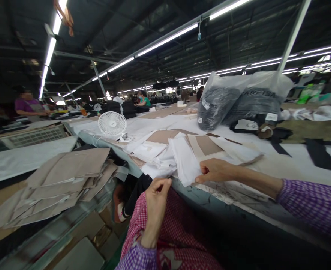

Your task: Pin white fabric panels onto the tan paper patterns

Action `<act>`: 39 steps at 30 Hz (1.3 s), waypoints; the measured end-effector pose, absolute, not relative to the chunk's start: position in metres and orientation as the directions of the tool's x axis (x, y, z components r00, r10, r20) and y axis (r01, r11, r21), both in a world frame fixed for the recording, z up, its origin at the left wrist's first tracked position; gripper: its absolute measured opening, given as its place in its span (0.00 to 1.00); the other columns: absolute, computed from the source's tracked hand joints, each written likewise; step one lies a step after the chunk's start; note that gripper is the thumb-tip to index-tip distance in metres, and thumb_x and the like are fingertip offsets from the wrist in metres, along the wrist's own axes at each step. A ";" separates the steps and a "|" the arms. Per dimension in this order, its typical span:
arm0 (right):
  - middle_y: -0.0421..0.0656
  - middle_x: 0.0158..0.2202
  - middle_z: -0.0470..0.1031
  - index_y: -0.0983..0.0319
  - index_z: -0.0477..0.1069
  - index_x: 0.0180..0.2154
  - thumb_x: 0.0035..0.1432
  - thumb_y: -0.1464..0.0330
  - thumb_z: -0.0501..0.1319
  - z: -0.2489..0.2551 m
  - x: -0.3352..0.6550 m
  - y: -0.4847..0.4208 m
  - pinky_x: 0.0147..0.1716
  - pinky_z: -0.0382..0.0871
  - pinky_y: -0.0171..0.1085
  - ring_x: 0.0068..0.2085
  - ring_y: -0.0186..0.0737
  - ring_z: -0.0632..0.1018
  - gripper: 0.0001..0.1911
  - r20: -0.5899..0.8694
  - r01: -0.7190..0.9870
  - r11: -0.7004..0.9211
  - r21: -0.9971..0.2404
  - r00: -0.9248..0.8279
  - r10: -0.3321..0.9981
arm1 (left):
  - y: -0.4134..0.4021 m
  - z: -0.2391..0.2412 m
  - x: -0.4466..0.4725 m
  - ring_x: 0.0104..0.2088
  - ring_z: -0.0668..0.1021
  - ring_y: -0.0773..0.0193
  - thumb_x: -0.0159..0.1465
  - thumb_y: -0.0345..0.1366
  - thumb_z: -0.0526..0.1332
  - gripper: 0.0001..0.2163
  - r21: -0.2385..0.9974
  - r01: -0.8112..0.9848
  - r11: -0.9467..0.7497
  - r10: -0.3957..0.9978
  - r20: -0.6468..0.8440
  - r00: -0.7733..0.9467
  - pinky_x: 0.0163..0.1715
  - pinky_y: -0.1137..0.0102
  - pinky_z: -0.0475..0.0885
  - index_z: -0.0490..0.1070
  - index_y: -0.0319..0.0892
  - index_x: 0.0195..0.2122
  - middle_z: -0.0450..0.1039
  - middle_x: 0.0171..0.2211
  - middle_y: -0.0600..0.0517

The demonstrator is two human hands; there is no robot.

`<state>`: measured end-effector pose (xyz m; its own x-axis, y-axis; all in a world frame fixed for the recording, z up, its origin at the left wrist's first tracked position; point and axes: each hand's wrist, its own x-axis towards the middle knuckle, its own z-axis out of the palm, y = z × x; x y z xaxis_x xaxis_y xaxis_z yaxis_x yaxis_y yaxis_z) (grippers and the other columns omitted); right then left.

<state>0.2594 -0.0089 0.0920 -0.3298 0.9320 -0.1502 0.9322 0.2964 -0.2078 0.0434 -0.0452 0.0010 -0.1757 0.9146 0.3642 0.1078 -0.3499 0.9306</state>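
My left hand [157,195] is in front of the table edge, over my lap. Its thumb and forefinger are pinched together; anything between them is too small to make out. On the table, my right hand [217,170] is curled, with its fingertips closed at the right edge of a white fabric piece [184,159]. That piece lies near the front edge, its lower corner reaching the rim. Close behind it lie a taupe panel with a pale border [208,145] and a loose pile of white pieces [151,150], with more taupe cloth among them.
A white fan [112,124] stands on the table [165,123] at left. Stacked taupe panels [66,168] lie on a lower surface to my left. Plastic-wrapped dark bundles [246,97] stand at the back right, near black strips [321,153]. Other people work farther off.
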 end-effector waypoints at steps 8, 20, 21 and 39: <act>0.44 0.30 0.74 0.62 0.67 0.29 0.52 0.48 0.58 0.094 0.258 -0.012 0.27 0.55 0.35 0.31 0.40 0.70 0.22 -0.150 0.932 0.290 -0.219 -0.326 0.934 | -0.060 0.002 0.064 0.39 0.69 0.57 0.62 0.28 0.61 0.15 0.286 0.659 -0.695 0.557 0.794 0.243 0.37 0.62 0.61 0.75 0.51 0.49 0.71 0.40 0.48; 0.45 0.30 0.73 0.62 0.67 0.29 0.50 0.47 0.58 0.088 0.260 -0.005 0.28 0.54 0.36 0.31 0.41 0.70 0.23 -0.154 0.931 0.290 -0.221 -0.326 0.933 | -0.050 0.002 0.066 0.38 0.68 0.59 0.63 0.29 0.62 0.10 0.132 0.706 -0.696 0.448 0.848 0.282 0.39 0.61 0.58 0.76 0.49 0.43 0.73 0.39 0.50; 0.45 0.30 0.73 0.62 0.67 0.29 0.50 0.47 0.59 0.088 0.260 -0.004 0.28 0.54 0.36 0.31 0.41 0.70 0.23 -0.156 0.932 0.287 -0.223 -0.325 0.933 | -0.049 0.002 0.066 0.38 0.68 0.59 0.63 0.29 0.62 0.09 0.131 0.696 -0.706 0.437 0.853 0.284 0.40 0.61 0.58 0.77 0.49 0.41 0.73 0.39 0.50; 0.46 0.38 0.74 0.62 0.73 0.37 0.56 0.50 0.59 0.139 0.311 0.005 0.37 0.70 0.38 0.36 0.39 0.74 0.22 0.384 0.520 0.453 -0.724 -0.242 0.891 | -0.014 0.090 0.078 0.38 0.70 0.59 0.60 0.28 0.61 0.06 0.402 0.567 -0.719 0.551 0.827 0.112 0.41 0.62 0.62 0.73 0.42 0.26 0.69 0.33 0.52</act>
<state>0.3111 0.0055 0.1393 -0.2422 0.8909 0.3842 0.5204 0.4535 -0.7236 0.0777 -0.0138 0.0905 0.1115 0.5507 0.8272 0.5670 -0.7189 0.4021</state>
